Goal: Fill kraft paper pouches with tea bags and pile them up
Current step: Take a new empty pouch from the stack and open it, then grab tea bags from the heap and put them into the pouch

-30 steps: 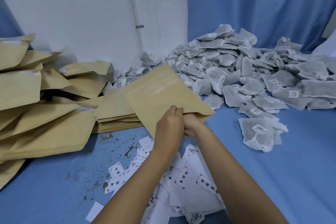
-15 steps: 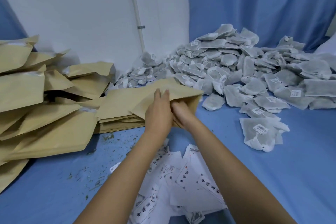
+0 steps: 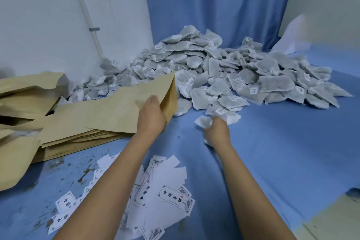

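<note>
My left hand (image 3: 151, 116) grips a kraft paper pouch (image 3: 124, 106) at its open mouth, which faces right toward the tea bags. My right hand (image 3: 217, 131) is curled around a tea bag (image 3: 203, 122) at the near edge of the big grey-white tea bag heap (image 3: 224, 72). A flat stack of empty kraft pouches (image 3: 78, 140) lies under and left of the held pouch. Bulging filled pouches (image 3: 23, 91) are piled at the far left.
White printed labels (image 3: 161, 193) lie scattered on the blue cloth (image 3: 282, 152) between my forearms, with loose tea crumbs to their left. A white wall with a pipe (image 3: 85, 11) and a blue curtain (image 3: 214, 2) close the back. A tan flat edge (image 3: 335, 218) shows at the bottom right.
My hands have separated: the left keeps the pouch with its mouth now held open, the right moved right to the heap's edge and took hold of a tea bag. The view shifted right.
</note>
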